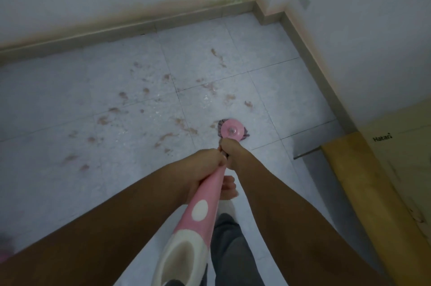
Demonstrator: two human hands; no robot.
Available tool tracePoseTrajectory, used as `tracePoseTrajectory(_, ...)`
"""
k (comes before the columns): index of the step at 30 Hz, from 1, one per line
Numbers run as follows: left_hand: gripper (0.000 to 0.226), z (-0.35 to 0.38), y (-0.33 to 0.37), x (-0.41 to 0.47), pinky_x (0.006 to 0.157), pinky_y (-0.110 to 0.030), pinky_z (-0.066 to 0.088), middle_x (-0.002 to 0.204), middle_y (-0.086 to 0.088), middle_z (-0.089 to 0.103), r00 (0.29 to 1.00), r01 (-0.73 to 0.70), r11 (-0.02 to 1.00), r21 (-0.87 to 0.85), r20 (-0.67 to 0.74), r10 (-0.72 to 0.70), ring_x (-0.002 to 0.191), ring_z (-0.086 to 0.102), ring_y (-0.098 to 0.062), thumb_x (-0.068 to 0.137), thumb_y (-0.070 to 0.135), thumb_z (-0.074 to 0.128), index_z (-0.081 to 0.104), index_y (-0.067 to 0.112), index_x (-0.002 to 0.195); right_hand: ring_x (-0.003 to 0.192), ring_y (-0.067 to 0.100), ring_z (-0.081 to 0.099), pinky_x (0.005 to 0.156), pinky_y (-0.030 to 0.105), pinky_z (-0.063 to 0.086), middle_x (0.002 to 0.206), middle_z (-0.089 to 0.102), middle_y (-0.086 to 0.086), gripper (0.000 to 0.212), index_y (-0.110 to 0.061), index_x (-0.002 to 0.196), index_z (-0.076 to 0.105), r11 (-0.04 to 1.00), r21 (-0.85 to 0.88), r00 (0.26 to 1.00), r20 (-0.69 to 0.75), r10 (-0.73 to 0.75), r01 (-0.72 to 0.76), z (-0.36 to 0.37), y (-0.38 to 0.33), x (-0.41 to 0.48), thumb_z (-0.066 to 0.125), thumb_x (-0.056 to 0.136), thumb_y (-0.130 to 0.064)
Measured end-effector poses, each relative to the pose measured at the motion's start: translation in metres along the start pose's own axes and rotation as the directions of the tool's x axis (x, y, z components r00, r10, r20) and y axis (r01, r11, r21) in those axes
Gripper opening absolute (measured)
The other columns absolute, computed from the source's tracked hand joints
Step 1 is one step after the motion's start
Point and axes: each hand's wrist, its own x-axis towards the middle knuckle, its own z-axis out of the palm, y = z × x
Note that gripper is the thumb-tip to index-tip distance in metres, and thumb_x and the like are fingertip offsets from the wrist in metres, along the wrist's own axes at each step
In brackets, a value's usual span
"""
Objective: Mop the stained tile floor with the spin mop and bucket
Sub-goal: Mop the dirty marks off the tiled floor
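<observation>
I have both hands wrapped tight round the mop handle point(210, 188), left hand point(207, 164) nearer me, right hand point(229, 150) further down. The mop head point(232, 131) sits on the tile floor point(58, 103) right of centre, beside the brown stains point(172, 136). I'd push left with steady pressure, overlapping passes. The cardboard box point(382, 183) (lower right) crowds the swing; no bucket visible.

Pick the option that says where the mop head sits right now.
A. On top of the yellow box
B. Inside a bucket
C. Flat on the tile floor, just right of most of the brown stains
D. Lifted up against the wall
C: the pink mop head rests on the tile floor, with most of the brown stains spread to its left and beyond it.
</observation>
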Motion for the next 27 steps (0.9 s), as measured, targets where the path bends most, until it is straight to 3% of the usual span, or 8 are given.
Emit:
tracePoseTrajectory(3,0.020,-0.015,-0.036,-0.003,0.035,-0.019,0.046,0.080,-0.016,0.064,0.999,0.032,0.999,-0.014,-0.010,-0.032,0.035,0.053,-0.014,0.099,0.028,0.051,0.054,0.009,0.095,0.045,0.012,0.039,0.037,0.017,0.036,0.057,0.042,0.005,0.013,-0.009,0.098,0.047,0.998,0.066,1.000,0.010,-0.009,0.008,0.016,0.037,-0.005,0.034,0.100,-0.010)
tracePoseTrajectory(7,0.028,-0.021,-0.067,0.003,0.036,-0.019,0.046,0.069,-0.012,0.061,0.999,0.039,0.993,-0.109,-0.010,-0.040,0.038,0.053,-0.014,0.096,0.034,0.057,0.054,0.007,0.103,0.042,0.012,0.037,0.038,0.018,0.036,0.054,0.039,0.004,0.019,-0.007,0.082,0.047,0.983,0.185,1.000,-0.010,-0.015,0.017,0.016,0.060,0.007,0.035,0.097,-0.006)
tracePoseTrajectory(11,0.031,-0.025,-0.063,0.019,0.037,-0.022,0.048,0.062,-0.012,0.056,0.998,0.007,0.968,-0.253,0.062,0.008,0.038,0.053,-0.017,0.098,0.031,0.055,0.052,0.012,0.122,0.035,0.010,0.034,0.035,0.014,0.034,0.056,0.036,0.002,0.015,-0.010,0.085,0.045,0.951,0.310,1.000,-0.006,-0.022,0.023,0.018,0.050,0.036,0.037,0.097,-0.006)
tracePoseTrajectory(14,0.034,-0.026,-0.037,0.045,0.035,-0.020,0.045,0.060,-0.010,0.058,0.999,-0.024,0.966,-0.259,0.039,0.035,0.038,0.051,-0.015,0.100,0.032,0.049,0.046,0.021,0.132,0.033,0.010,0.033,0.034,0.014,0.033,0.056,0.036,0.002,0.015,-0.010,0.084,0.043,0.947,0.319,1.000,0.005,-0.030,0.026,0.017,0.015,0.064,0.038,0.098,-0.008)
tracePoseTrajectory(16,0.024,-0.017,-0.013,0.062,0.035,-0.019,0.044,0.062,-0.010,0.057,0.998,-0.040,0.963,-0.266,0.033,0.051,0.038,0.050,-0.014,0.101,0.032,0.047,0.047,0.030,0.126,0.038,0.010,0.033,0.034,0.014,0.033,0.057,0.037,0.002,0.014,-0.011,0.086,0.044,0.953,0.303,1.000,0.010,-0.017,0.014,0.009,-0.010,0.085,0.038,0.099,-0.009)
tracePoseTrajectory(18,0.011,-0.007,0.014,0.080,0.035,-0.018,0.043,0.064,-0.010,0.055,0.997,-0.040,0.962,-0.271,0.053,0.056,0.039,0.049,-0.014,0.102,0.032,0.046,0.054,0.026,0.107,0.042,0.010,0.033,0.035,0.014,0.033,0.058,0.038,0.002,0.012,-0.011,0.088,0.044,0.958,0.285,1.000,0.006,-0.014,0.012,0.001,-0.040,0.108,0.039,0.099,-0.009)
tracePoseTrajectory(20,0.015,0.001,0.041,0.101,0.034,-0.018,0.042,0.063,-0.009,0.054,0.997,-0.035,0.964,-0.264,0.059,0.053,0.039,0.048,-0.014,0.101,0.033,0.046,0.055,0.025,0.093,0.044,0.011,0.032,0.035,0.015,0.033,0.058,0.037,0.002,0.013,-0.011,0.087,0.043,0.963,0.269,1.000,0.002,-0.011,0.010,-0.005,-0.071,0.132,0.038,0.099,-0.008)
tracePoseTrajectory(27,0.014,0.016,0.102,0.147,0.034,-0.017,0.043,0.059,-0.009,0.051,0.999,0.002,0.957,-0.291,0.045,0.012,0.037,0.047,-0.014,0.101,0.034,0.046,0.053,0.030,0.090,0.043,0.011,0.034,0.037,0.018,0.032,0.057,0.041,0.003,0.016,-0.008,0.089,0.050,0.992,0.126,1.000,0.004,0.017,-0.017,-0.011,-0.132,0.190,0.037,0.098,-0.013)
